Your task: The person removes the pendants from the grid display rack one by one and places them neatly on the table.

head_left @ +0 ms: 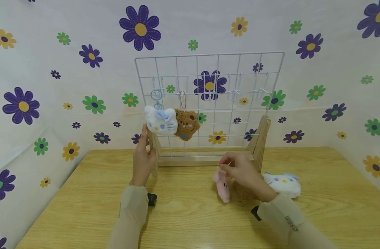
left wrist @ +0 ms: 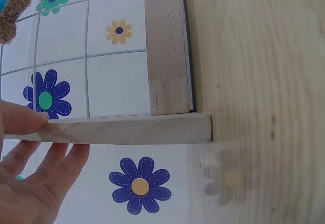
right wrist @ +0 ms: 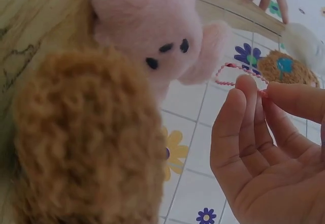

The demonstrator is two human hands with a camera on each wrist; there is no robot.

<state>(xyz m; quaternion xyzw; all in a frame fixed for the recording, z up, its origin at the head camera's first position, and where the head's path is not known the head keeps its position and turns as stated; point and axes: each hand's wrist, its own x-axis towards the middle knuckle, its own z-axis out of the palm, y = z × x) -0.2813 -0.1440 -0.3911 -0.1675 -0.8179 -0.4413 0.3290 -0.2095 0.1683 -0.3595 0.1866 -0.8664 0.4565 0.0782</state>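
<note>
Closest to the head camera, two beige sleeves reach forward over the pale wooden table point(head_left: 84, 207). On the person's right, the right hand point(head_left: 244, 174) has its fingers curled, with thumb and fingertips point(right wrist: 249, 89) pinching the pink bead chain point(right wrist: 228, 76) of a small pink plush animal charm point(head_left: 222, 186). That charm hangs just below the hand, its lower end at the table top. In the right wrist view a fuzzy brown plush toy point(right wrist: 86, 137) sits just beside the pink one, and the head view shows it mostly hidden under the hand. Just to the right of the wrist lies a white plush cat charm with blue ears point(head_left: 283, 183), flat on the table.

Further in, the left hand point(head_left: 143, 159) stands upright with straight fingers point(left wrist: 25, 120) laid against the left wooden post of the display stand point(left wrist: 132, 131), thumb on one side and fingers on the other; it grips nothing else.

Behind both hands rises the white wire grid panel point(head_left: 208, 100), held between two light wooden side pieces. From hooks on its left part hang a second white plush cat charm point(head_left: 161, 122) on a blue ring and a brown plush bear charm point(head_left: 187, 124) on a bead chain, touching each other. Flower-patterned white sheeting point(head_left: 53, 86) covers the walls behind.
</note>
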